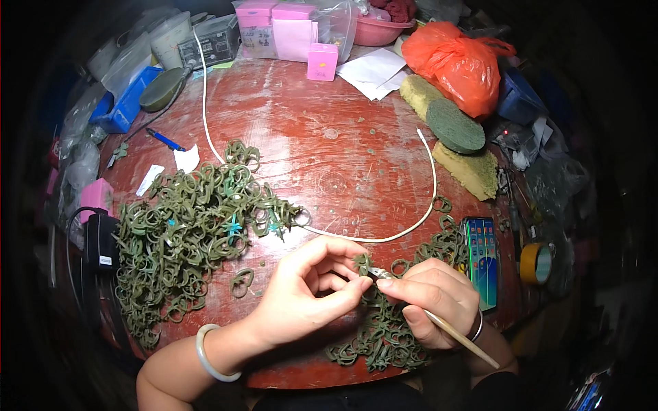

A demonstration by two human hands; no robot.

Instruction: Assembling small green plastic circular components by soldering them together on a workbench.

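Observation:
Between the thumb and fingertips of my left hand is a small dark green ring. My right hand grips a slim wooden-handled knife like a pen, its short metal tip against the ring; the exact blade shape is hard to make out. Left of my hands spreads a large heap of similar green rings, a few blue-green bits among them. A smaller pile of rings lies under and beside my right hand. One loose ring rests between the large heap and my left hand.
A white cable curves across the red table. At the right are a phone, yellow tape, sponge pads and a red plastic bag. Pink boxes stand at the back, a blue tray at far left.

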